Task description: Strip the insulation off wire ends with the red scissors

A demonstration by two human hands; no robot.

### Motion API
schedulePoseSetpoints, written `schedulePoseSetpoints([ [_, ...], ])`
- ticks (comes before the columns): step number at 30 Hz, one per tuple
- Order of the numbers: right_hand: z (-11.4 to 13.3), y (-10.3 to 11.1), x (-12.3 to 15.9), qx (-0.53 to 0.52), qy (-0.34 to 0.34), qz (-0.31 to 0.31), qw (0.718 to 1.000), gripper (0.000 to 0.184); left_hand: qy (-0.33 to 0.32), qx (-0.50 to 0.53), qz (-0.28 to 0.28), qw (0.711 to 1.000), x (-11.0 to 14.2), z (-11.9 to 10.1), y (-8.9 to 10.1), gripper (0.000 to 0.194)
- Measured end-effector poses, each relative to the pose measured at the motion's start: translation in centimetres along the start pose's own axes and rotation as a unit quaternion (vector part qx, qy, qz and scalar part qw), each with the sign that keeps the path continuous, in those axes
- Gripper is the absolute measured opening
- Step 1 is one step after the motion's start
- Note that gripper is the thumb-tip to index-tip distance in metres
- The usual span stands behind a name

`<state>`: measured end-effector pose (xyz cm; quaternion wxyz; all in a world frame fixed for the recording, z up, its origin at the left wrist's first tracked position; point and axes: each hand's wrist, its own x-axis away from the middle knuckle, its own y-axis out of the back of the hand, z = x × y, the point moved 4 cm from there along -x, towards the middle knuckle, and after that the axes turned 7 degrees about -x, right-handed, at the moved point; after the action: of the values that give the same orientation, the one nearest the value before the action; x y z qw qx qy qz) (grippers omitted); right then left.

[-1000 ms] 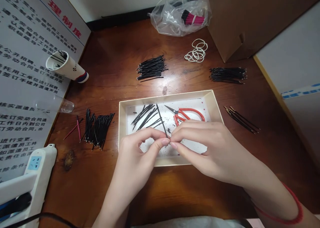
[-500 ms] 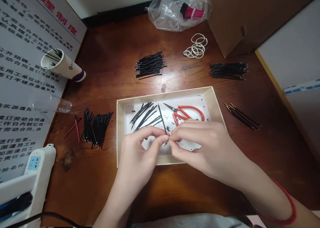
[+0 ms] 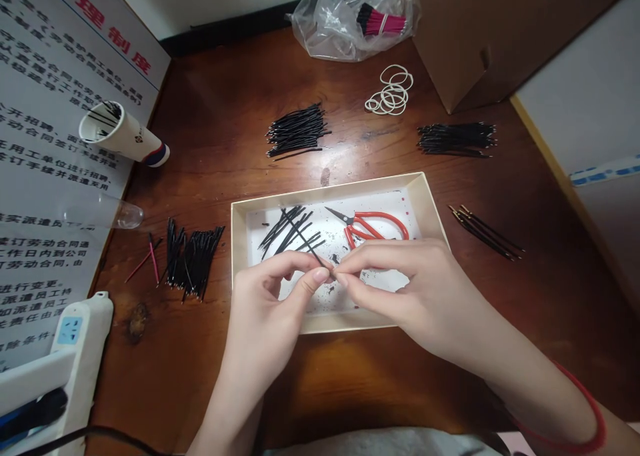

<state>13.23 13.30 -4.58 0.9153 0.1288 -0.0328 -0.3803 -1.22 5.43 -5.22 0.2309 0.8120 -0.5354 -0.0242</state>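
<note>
My left hand [image 3: 273, 296] and my right hand [image 3: 400, 283] meet over a shallow cream tray [image 3: 240, 269]. Both pinch the near end of one thin black wire [image 3: 300, 235], which slants up and to the left from my fingertips. Inside the tray lie a few loose black wires [image 3: 285, 233] at the left and red-handled scissors [image 3: 373, 226] at the back right, with dark specks scattered on its white floor. A red cord circles my right wrist.
Bundles of black wires lie at back centre [image 3: 297, 131], back right [image 3: 457, 139], left [image 3: 193, 256] and right [image 3: 485, 231]. White rubber bands [image 3: 390, 96], a plastic bag [image 3: 350, 19], a cardboard box [image 3: 480, 36], a tipped paper cup [image 3: 123, 133] and a power strip [image 3: 65, 349] surround the tray.
The held wire has swung from nearly upright to leaning left. My hands stayed together over the tray, shifting slightly.
</note>
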Motion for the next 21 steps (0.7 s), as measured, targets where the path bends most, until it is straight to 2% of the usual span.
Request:
schedulePoseSetpoints([
  [4,0.3,0.3,-0.2,0.005,0.006,0.025,1.000,0.016,0.006,0.030,0.003,1.000,-0.1,0.1,0.0,0.010],
  [13,0.9,0.0,0.0,0.115,0.119,0.039,0.985,0.013,-0.030,-0.042,0.002,0.999,0.3,0.1,-0.1,0.012],
  [17,0.9,0.0,0.1,0.132,0.116,0.061,0.983,0.016,-0.045,-0.059,0.005,0.997,0.4,0.0,-0.3,0.012],
  [21,1.1,0.0,0.2,0.141,0.115,0.055,0.982,0.016,-0.050,-0.069,0.003,0.996,0.3,0.2,-0.5,0.011],
])
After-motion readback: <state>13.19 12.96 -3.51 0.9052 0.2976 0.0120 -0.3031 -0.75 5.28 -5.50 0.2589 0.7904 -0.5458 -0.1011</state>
